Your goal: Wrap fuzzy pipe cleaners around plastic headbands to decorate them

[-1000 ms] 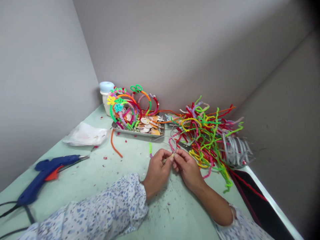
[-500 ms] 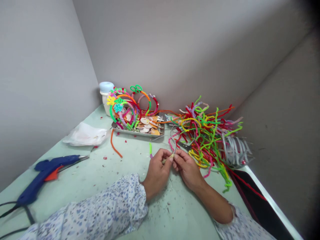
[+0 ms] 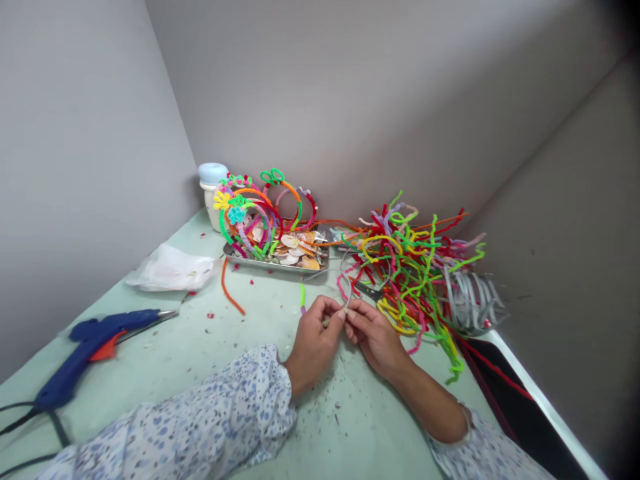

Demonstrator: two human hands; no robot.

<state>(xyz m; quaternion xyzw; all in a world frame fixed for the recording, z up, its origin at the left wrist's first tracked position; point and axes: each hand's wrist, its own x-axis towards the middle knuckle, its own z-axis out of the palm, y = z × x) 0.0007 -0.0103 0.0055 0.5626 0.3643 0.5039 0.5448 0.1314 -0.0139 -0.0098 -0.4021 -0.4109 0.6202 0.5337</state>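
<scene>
My left hand (image 3: pixel 316 343) and my right hand (image 3: pixel 377 340) meet over the middle of the table, fingers closed in a pinch. Between their fingertips is the lower end of a thin grey band (image 3: pixel 349 288), which curves up and away from me. A small pale yellowish bit (image 3: pixel 326 321) peeks out among the left fingers; most of it is hidden. Just beyond the right hand lies a dark-handled tool (image 3: pixel 369 291), partly covered by pipe cleaners. A short green and purple pipe cleaner (image 3: pixel 303 295) lies beyond the left hand.
A metal tray (image 3: pixel 280 267) holds shell-like discs and decorated headbands (image 3: pixel 250 220). Behind stands a lidded white jar (image 3: pixel 213 193). Tangled pipe cleaners (image 3: pixel 415 267) and wrapped grey bands (image 3: pixel 473 303) are at right. At left are a plastic bag (image 3: pixel 173 269) and a blue glue gun (image 3: pixel 85 353).
Both hands stay almost in place, with only a slight shift of the fingers. Less of the pale yellowish bit shows at the fingertips now.
</scene>
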